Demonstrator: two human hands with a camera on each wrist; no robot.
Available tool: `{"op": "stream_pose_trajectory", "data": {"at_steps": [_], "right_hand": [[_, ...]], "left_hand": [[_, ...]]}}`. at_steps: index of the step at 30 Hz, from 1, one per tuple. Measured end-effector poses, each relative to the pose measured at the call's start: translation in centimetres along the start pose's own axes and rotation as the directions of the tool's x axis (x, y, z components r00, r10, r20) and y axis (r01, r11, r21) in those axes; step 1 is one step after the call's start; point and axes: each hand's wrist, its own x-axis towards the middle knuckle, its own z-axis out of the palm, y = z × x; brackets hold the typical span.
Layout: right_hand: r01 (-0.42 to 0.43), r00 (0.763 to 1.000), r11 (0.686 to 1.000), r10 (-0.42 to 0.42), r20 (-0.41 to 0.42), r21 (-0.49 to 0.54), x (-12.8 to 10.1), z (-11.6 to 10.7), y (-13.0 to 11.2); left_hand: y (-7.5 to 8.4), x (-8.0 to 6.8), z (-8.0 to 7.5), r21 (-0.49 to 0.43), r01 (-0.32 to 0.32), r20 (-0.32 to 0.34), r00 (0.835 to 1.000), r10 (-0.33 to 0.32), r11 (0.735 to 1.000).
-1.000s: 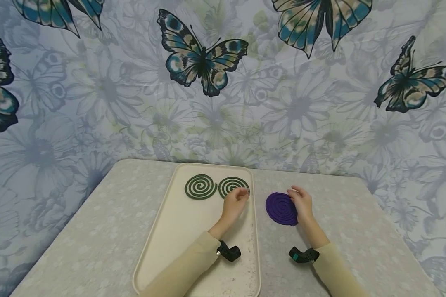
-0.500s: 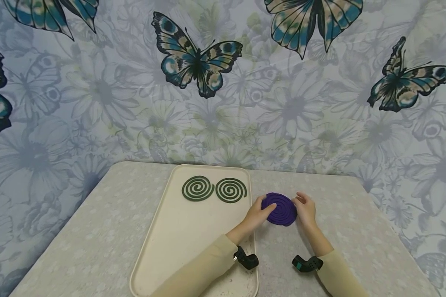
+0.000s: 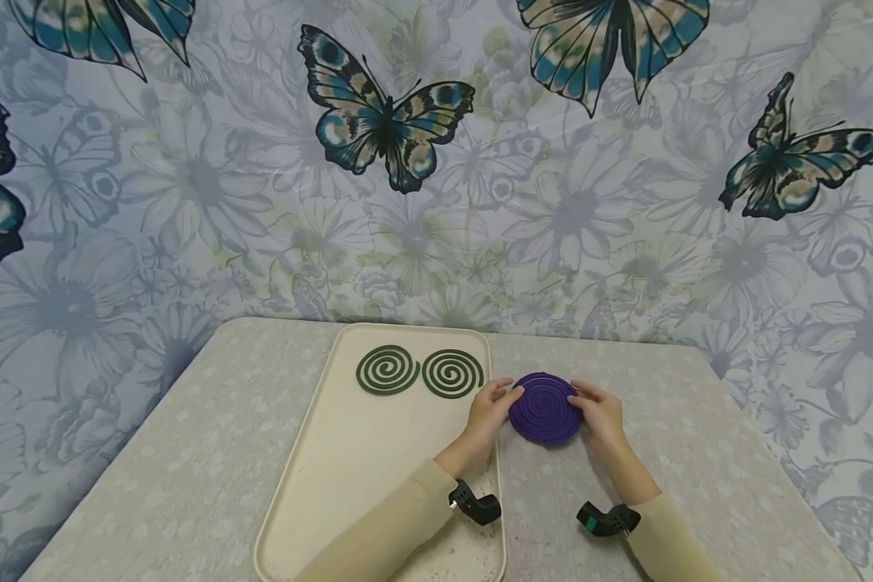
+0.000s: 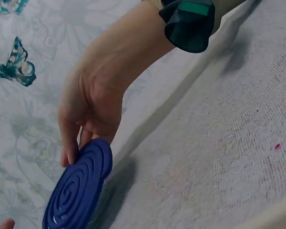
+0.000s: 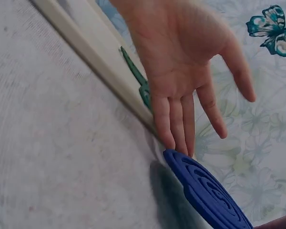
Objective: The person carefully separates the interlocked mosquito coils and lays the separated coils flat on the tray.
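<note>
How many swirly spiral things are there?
3. Two green spirals lie side by side on the tray; one purple spiral between both hands, right of the tray.

Head view looks down from afar; both wrist views closely share the purple coil [image 3: 545,407].

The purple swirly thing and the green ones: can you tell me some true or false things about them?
1. Both hands touch the purple coil. True: the left hand and right hand are at its two edges.
2. Two green coils lie side by side on the tray. True.
3. The purple coil lies on the tray. False: it is over the table, just right of the tray.
4. The left hand holds a green coil. False: its fingers are on the purple coil's edge.
5. The wall shows butterflies. True.
</note>
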Motion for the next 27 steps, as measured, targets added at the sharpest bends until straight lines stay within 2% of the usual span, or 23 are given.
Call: {"op": "stream_pose_trajectory", "data": {"at_steps": [3,7,10,13,15,17,20,24,27], "right_hand": [[-0.012,1.000,0.996,0.011,0.013,0.094,-0.2,0.5,-1.0],[-0.044,0.998,0.971,0.035,0.042,0.236,-0.9,1.5,-2.8],[-0.047,0.998,0.950,0.029,0.062,0.308,-1.7,2.7,-4.4],[-0.029,0.997,0.931,0.001,0.078,0.364,-2.5,4.0,-5.8],[-0.012,0.996,0.917,-0.024,0.085,0.399,-2.9,5.0,-6.7],[0.000,0.995,0.899,-0.045,0.091,0.437,-3.3,5.8,-7.4],[0.011,0.992,0.879,-0.070,0.106,0.477,-3.8,7.1,-8.2],[-0.001,0.986,0.849,-0.086,0.140,0.529,-4.6,8.6,-9.1],[-0.024,0.976,0.845,-0.095,0.194,0.534,-5.3,9.2,-9.6]], "left_hand": [[0.3,0.2,-0.8,0.019,-0.067,-0.023,0.997,0.068,0.998],[1.7,0.2,-2.5,0.066,-0.192,-0.033,0.980,0.194,0.979],[3.9,-0.6,-4.0,0.109,-0.286,-0.019,0.957,0.290,0.952],[6.0,-1.5,-5.6,0.147,-0.354,-0.009,0.933,0.359,0.924],[6.3,-1.3,-6.6,0.168,-0.406,-0.010,0.910,0.413,0.898],[6.2,-1.0,-7.6,0.160,-0.438,-0.012,0.895,0.445,0.885],[6.3,-0.8,-9.0,0.090,-0.448,0.005,0.893,0.449,0.890],[7.3,-1.5,-10.3,0.000,-0.377,-0.002,0.926,0.377,0.926],[8.0,-2.0,-11.1,-0.002,-0.344,-0.061,0.937,0.343,0.939]]}}
